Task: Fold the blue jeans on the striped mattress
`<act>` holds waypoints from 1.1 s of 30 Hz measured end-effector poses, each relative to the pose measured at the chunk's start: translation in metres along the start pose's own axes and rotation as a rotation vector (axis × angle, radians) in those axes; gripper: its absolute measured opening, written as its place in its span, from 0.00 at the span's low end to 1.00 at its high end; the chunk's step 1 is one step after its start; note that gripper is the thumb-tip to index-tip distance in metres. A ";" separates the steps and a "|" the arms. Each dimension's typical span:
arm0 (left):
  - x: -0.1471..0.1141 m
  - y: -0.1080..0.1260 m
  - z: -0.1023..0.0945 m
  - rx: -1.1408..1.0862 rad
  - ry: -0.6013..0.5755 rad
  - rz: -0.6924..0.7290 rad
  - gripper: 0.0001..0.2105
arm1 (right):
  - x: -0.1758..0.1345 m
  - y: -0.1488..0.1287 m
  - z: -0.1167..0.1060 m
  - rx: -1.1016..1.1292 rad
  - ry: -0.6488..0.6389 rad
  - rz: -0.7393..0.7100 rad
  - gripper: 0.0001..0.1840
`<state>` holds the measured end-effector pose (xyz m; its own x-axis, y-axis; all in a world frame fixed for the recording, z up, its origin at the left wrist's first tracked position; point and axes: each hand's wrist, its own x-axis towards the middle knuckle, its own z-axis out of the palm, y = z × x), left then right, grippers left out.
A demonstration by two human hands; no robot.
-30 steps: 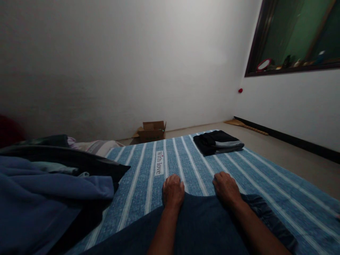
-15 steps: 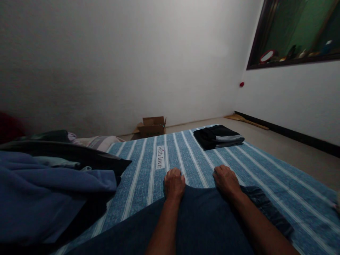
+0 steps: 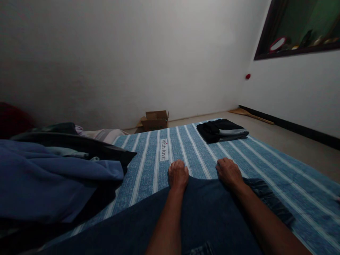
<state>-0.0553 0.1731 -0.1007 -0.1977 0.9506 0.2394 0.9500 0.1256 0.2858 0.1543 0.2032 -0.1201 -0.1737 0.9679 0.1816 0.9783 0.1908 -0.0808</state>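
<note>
A dark blue, denim-like cloth garment is spread over a blue, white-striped fabric bedcover, and the step in hand is judged to be the setting straight of its far edge. At that edge the left hand is placed with fingers curled downward; the right hand is placed farther right along the same edge, likewise curled. Whether cloth is gripped or merely pressed by either hand cannot be told, the fingertips being hidden. For the next move, an even hold on both sides of the garment would seem to be called for. The garment's near end is cut off by the frame, and its middle is partly covered by the forearms. Right of the garment's middle, a bunched, ribbed-looking part is only dimly made out
</note>
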 end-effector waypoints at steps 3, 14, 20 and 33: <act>-0.001 0.001 0.001 -0.013 0.000 -0.001 0.02 | -0.001 0.001 0.000 -0.007 -0.005 0.009 0.11; -0.011 0.006 0.007 -0.066 -0.019 -0.027 0.05 | -0.005 0.007 0.001 -0.024 -0.037 -0.014 0.13; -0.016 0.007 0.010 -0.077 -0.051 -0.030 0.08 | -0.006 0.021 0.016 -0.051 -0.034 -0.059 0.14; -0.028 -0.004 -0.022 -0.081 -0.109 0.060 0.11 | -0.006 0.035 0.033 0.015 -0.059 -0.041 0.16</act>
<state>-0.0587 0.1395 -0.0877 -0.1099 0.9813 0.1578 0.9358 0.0486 0.3491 0.1855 0.2090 -0.1564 -0.2205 0.9671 0.1268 0.9685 0.2325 -0.0890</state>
